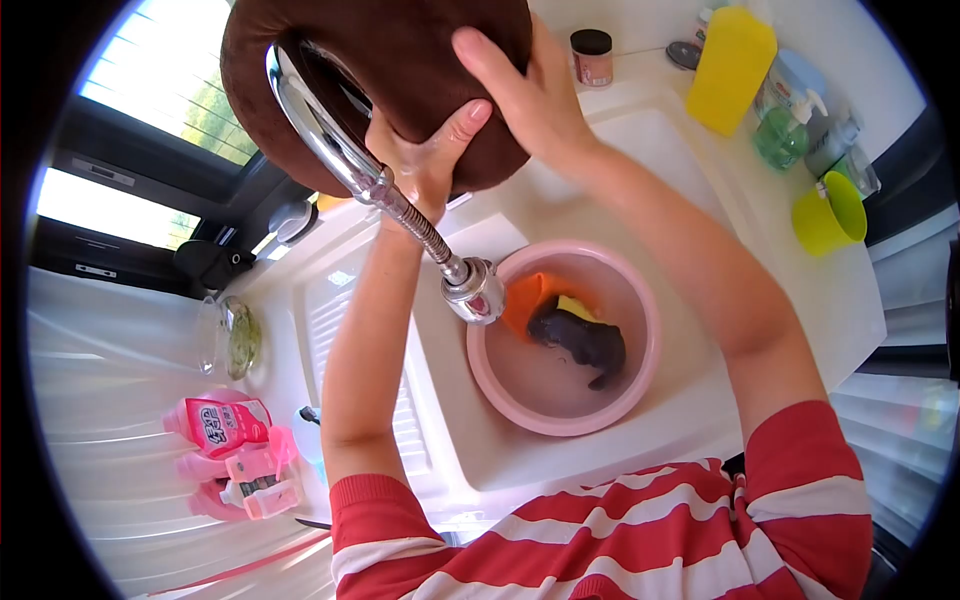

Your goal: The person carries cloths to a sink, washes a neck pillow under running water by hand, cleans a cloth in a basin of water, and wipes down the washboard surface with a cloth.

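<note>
1. White counter (pixel 825 305) runs around one sink (pixel 660 165), with a ribbed drainboard (pixel 335 310) on the left; windows (pixel 175 95) stand beyond the upper left edge.
2. One brown cloth piece (pixel 440 60), soft and bulky with an opening, is raised above the sink's far edge, partly cut off by the top of the view.
3. Two hands grasp it: the left hand (pixel 425 165) at its lower edge by the opening, the right hand (pixel 535 95) at its right edge, thumb across the front; some fingers are hidden.
4. One pink basin (pixel 648 330) sits in the sink; open room lies between its rim and the sink's right wall.
5. One chrome tap (pixel 365 185) curves in front of the brown cloth piece, its head over the basin's left rim; whether tap and cloth touch, I cannot tell.
6. Three pieces lie in the basin's cloudy water: one orange (pixel 530 300), one dark grey (pixel 585 340), one yellow (pixel 578 308).
7. Along the right counter edge: one yellow sponge (pixel 733 70), one green pump bottle (pixel 783 138), one lime cup (pixel 830 215).
8. One black-lidded jar (pixel 592 60) stands at the back.
</note>
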Tool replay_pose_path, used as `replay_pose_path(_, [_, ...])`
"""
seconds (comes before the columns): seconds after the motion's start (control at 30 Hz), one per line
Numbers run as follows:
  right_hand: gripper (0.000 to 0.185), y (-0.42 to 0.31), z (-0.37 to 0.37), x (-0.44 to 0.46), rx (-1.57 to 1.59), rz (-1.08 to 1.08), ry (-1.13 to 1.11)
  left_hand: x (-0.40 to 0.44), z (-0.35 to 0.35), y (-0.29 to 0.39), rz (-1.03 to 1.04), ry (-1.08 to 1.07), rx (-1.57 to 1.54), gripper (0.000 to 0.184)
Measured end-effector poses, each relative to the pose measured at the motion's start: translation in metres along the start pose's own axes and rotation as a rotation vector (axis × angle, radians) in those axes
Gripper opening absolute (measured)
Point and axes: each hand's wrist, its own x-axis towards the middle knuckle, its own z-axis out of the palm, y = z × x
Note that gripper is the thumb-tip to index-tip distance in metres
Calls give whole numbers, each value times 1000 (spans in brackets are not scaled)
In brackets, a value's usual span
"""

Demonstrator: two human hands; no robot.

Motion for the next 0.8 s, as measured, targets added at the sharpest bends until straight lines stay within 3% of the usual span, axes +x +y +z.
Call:
replay_pose_path(0.07, [58,22,6,-22,68,-46,123,-3,6,-6,73,91,25,61])
replay_pose_path(0.2, [51,25,16,-27,109,131,299,-1,22,-11,153,201,-66,51])
replay_pose_path(0.27, [46,28,13,-22,58,76,322,3,29,-11,213,241,-127,44])
replay_pose_path(0.5, [45,41,9,-1,-36,-24,372,18,35,-15,386,296,96,38])
replay_pose_path(0.53, [52,35,4,-4,-103,124,260,19,35,-16,383,292,93,37])
replay_pose_path(0.63, [39,21,6,1,-95,-19,337,26,33,-22,428,296,97,33])
replay_pose_path(0.8, [44,19,9,7,-67,-127,343,29,32,-22,470,303,132,31])
